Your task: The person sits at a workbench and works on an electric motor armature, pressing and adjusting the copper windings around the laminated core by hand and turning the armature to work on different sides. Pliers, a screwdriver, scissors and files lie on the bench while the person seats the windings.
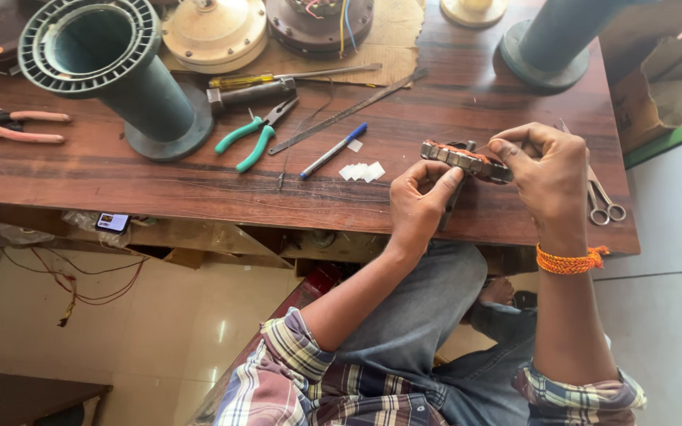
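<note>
Stator (467, 160): ring of metal plates with copper windings, held above the near right of the wooden bench (159, 177), lifted, likely so both hands can work its rim.
Left hand (420, 207): fingers curled, thumb and forefinger pinching the stator's near left edge to steady it.
Right hand (550, 177): fingertips pressed together at the top of the stator, seemingly pinching a fine wire; the wire itself is too thin to confirm. An orange thread band circles the wrist.
Within reach: scissors (603, 203) just right of the right hand; white paper slips (361, 171) and a blue pen (333, 151) left of the left hand.
Farther left: green pliers (252, 136), a steel ruler (346, 111), a screwdriver (258, 80), pink pliers (17, 126).
Far edge: a teal ribbed tube (116, 67) on a round base; motor housings cut off by the frame.
Hidden: the stator's far side and underside, behind the fingers.
</note>
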